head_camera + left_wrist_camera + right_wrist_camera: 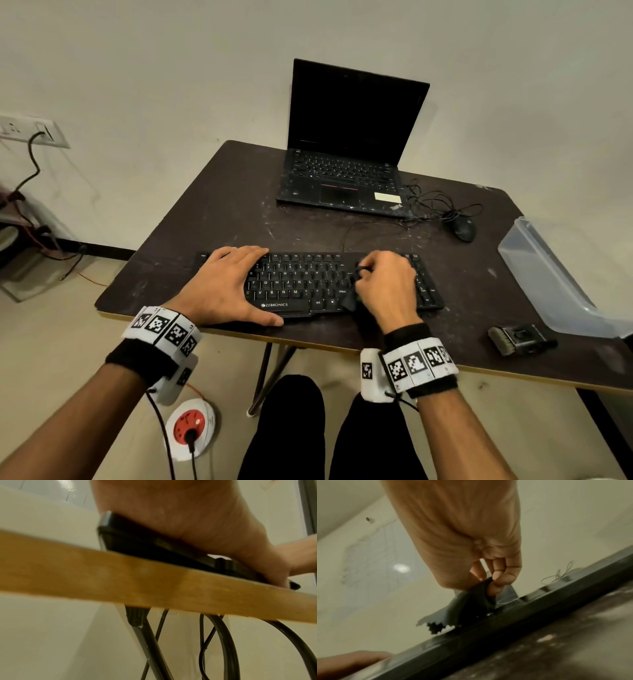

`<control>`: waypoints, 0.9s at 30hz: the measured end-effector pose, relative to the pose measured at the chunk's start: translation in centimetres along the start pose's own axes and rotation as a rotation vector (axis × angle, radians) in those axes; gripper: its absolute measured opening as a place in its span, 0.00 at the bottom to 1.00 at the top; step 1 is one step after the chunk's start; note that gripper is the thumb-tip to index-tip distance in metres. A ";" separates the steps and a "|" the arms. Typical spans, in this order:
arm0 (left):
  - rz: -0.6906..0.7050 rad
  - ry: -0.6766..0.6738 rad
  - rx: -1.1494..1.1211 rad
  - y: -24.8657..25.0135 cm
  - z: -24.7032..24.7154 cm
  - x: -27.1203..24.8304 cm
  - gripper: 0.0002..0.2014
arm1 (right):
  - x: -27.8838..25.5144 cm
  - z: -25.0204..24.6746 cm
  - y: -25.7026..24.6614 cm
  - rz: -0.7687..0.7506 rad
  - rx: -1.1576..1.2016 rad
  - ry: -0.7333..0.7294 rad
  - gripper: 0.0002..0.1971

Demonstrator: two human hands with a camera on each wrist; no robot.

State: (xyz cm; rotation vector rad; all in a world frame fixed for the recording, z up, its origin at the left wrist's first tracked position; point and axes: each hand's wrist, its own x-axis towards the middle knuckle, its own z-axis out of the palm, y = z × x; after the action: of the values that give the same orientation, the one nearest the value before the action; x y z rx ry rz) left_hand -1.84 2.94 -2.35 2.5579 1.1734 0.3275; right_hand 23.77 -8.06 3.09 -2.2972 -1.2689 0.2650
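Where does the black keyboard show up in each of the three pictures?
Head: the keyboard lies mid-picture near the table's front edge.
Left wrist: a black slab at centre, under the palm.
Right wrist: a dark band slanting from lower left to upper right, below the right hand pinching a dark cloth.
Shared landmark: the left hand resting on the keyboard's left end.

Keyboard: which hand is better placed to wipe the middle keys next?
Right. The right hand pinches the dark cloth over the right side of the keyboard. The left hand lies flat on the left end, steadying it, with no cloth in its grip.
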 end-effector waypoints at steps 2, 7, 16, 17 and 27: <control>0.003 -0.004 -0.001 0.1 -0.1 0.1 0.70 | -0.8 0.0 0.4 -0.013 0.019 0.042 0.08; 0.010 -0.004 0.002 0.4 -0.2 0.0 0.70 | -4.0 3.5 -1.7 -0.221 0.090 -0.100 0.08; 0.014 0.006 0.007 0.1 0.2 0.0 0.70 | -4.7 3.6 -2.9 -0.199 0.051 -0.040 0.10; 0.024 0.010 0.013 0.0 0.3 0.1 0.70 | -5.5 4.5 -4.0 -0.262 0.059 -0.094 0.11; -0.004 0.004 -0.019 0.1 0.0 -0.1 0.70 | -4.0 1.5 2.9 -0.061 0.086 0.184 0.07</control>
State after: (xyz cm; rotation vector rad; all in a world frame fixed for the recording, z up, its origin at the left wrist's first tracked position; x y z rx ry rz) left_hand -1.81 2.81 -2.33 2.5396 1.1712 0.3418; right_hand 23.08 -12.19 0.01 -2.1517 -1.2084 0.0829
